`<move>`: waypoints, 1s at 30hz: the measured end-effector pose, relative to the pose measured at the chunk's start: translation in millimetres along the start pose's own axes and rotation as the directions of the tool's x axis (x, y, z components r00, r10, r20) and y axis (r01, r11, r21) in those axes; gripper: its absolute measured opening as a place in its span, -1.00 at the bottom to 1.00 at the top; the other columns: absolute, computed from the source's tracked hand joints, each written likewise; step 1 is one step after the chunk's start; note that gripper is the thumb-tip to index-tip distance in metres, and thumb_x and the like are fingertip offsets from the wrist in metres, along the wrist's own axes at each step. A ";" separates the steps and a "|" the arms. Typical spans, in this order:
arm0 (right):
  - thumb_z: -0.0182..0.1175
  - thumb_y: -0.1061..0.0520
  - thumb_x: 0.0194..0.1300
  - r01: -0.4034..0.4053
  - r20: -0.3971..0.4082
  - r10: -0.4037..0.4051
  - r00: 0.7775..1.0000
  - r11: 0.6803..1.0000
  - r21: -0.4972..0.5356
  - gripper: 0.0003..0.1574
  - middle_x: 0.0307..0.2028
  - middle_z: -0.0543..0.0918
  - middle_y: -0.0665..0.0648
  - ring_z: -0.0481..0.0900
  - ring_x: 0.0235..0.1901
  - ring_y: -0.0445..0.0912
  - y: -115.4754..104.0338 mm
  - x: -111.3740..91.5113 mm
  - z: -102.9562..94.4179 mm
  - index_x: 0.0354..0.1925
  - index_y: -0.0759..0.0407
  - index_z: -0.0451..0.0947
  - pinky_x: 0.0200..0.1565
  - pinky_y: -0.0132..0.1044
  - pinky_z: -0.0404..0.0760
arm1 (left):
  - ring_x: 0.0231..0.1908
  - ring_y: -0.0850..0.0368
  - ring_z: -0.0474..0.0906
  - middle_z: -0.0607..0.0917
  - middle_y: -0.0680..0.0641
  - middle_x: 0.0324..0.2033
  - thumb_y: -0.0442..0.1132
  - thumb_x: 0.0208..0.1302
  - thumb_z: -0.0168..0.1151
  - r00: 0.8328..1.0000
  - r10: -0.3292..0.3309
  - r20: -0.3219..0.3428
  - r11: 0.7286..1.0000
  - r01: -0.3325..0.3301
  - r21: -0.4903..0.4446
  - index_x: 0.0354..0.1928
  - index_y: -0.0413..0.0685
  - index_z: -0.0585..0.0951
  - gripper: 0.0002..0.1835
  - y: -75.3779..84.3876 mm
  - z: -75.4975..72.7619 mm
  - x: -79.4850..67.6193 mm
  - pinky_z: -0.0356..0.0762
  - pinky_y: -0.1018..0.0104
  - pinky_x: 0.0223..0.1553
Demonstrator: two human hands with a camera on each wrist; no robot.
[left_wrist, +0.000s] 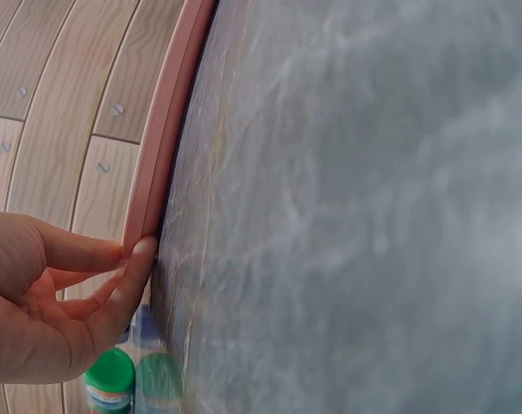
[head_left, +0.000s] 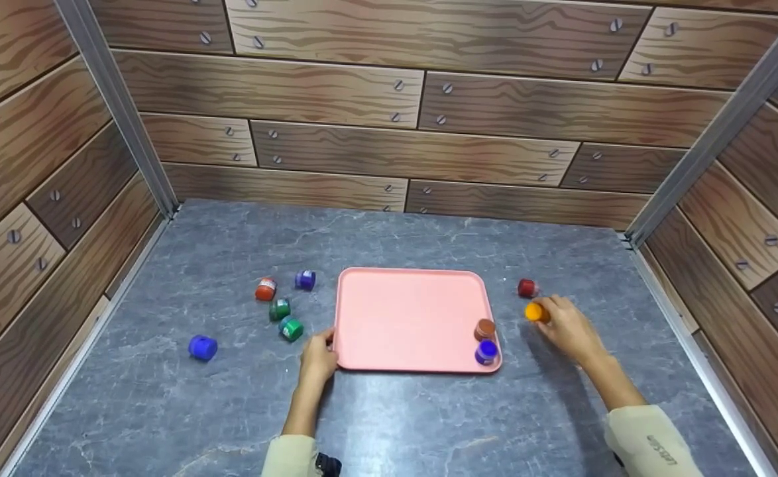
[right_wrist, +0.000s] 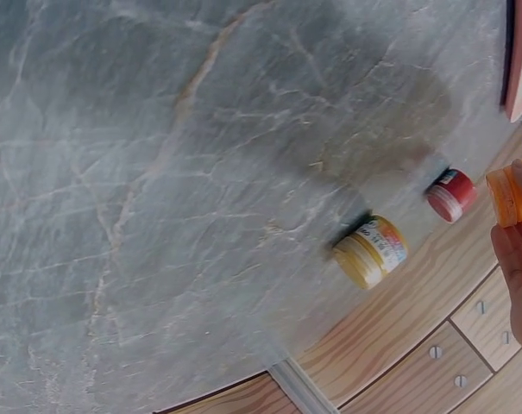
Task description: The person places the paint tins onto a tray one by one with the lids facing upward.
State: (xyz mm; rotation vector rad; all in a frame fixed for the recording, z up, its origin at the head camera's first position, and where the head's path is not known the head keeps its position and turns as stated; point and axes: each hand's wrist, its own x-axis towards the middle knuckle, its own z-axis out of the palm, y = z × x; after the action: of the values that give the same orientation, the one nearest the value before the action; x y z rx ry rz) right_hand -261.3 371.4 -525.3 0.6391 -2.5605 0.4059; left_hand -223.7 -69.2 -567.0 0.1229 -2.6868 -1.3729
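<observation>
My left hand [head_left: 319,358] pinches the rim of the pink tray [head_left: 409,318] near its front left corner; in the left wrist view, thumb and fingers [left_wrist: 114,297] meet at that edge. To the tray's right, my right hand [head_left: 571,331] holds a small orange paint jar [head_left: 536,312] between thumb and fingers. A brown paint jar [head_left: 484,329] and a blue-purple paint jar [head_left: 486,352] stand on the tray along its right side. Just beyond the right hand, a red paint jar [head_left: 527,287] lies on its side. A yellow paint jar [right_wrist: 370,252] near it shows in the right wrist view.
Left of the tray, on the grey marbled table [head_left: 402,424], lie an orange-red jar [head_left: 266,289], a purple jar [head_left: 305,280] and two green jars [head_left: 291,328]. A blue jar [head_left: 203,347] is farther left. Wood-patterned walls [head_left: 336,93] enclose the back and sides.
</observation>
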 end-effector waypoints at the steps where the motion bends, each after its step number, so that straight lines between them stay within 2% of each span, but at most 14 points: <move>1: 0.40 0.42 -0.24 -0.003 0.001 0.003 1.000 1.000 0.004 -0.53 -0.38 0.51 0.22 0.45 -0.39 0.13 -0.7 0.7 -0.1 -0.23 0.36 0.53 -0.36 -0.01 0.47 | -0.11 -0.21 0.51 0.65 -0.25 -0.24 -0.64 -0.19 0.02 1.000 -0.001 -0.001 1.000 0.001 0.000 -0.02 -0.40 0.54 -0.46 0.1 0.0 0.3 0.42 0.00 -0.13; 16: 0.44 0.37 -0.21 -0.037 0.027 0.036 0.999 0.998 0.050 -0.46 -0.34 0.52 0.22 0.48 -0.41 0.09 -13.3 11.7 -4.4 -0.16 0.36 0.52 -0.34 -0.02 0.48 | -0.10 -0.23 0.50 0.64 -0.27 -0.22 -0.63 -0.19 0.03 1.000 0.008 -0.015 1.000 -0.008 0.003 -0.02 -0.40 0.55 -0.47 0.6 0.3 1.3 0.41 -0.02 -0.13; 22: 0.43 0.36 -0.20 -0.002 0.023 0.001 1.000 0.998 0.070 -0.46 -0.32 0.49 0.22 0.47 -0.49 0.04 -18.3 15.9 -3.3 -0.15 0.37 0.52 -0.44 -0.07 0.50 | -0.10 -0.23 0.50 0.64 -0.28 -0.21 -0.63 -0.18 0.03 1.000 0.011 -0.013 1.000 -0.011 0.002 -0.03 -0.40 0.55 -0.48 1.3 -0.9 1.4 0.42 -0.01 -0.15; 30: 0.42 0.37 -0.21 0.025 0.023 -0.028 0.999 0.993 0.116 -0.48 -0.38 0.48 0.18 0.46 -0.47 0.00 -24.5 19.7 0.5 -0.22 0.35 0.42 -0.43 -0.14 0.52 | -0.10 -0.22 0.51 0.64 -0.28 -0.21 -0.62 -0.16 0.05 1.000 -0.008 0.002 1.000 0.008 0.019 -0.01 -0.40 0.55 -0.48 1.7 -0.4 1.2 0.42 0.01 -0.14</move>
State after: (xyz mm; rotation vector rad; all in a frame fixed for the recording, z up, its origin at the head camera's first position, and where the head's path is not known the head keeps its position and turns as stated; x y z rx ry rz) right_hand -264.6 343.2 -511.7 0.7228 -2.5628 0.5443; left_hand -224.8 -68.7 -565.3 0.1342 -2.7042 -1.3507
